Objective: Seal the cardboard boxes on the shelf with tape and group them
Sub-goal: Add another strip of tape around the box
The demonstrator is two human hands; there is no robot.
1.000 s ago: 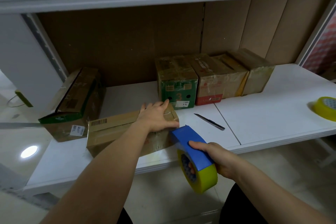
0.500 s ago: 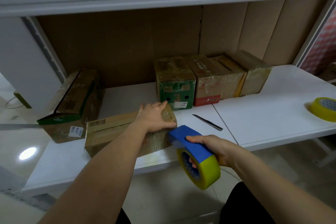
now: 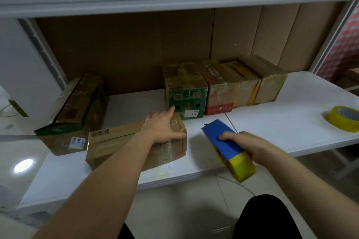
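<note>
brown cardboard sheets (image 3: 136, 50) line the back of the unit. a glossy floor (image 3: 11, 153) at left reflects a round light (image 3: 23, 165). a red-and-white patterned surface (image 3: 343, 44) shows at far right.

Bare shelf (image 3: 136, 103) between tilted box (image 3: 77, 106) and green box (image 3: 185, 91).

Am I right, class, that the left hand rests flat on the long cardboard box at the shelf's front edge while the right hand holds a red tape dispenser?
One detail is wrong: the tape dispenser is blue, with a yellow tape roll, not red. The head view shows this. The left hand does rest flat on the long cardboard box, and the right hand holds the dispenser.
</note>
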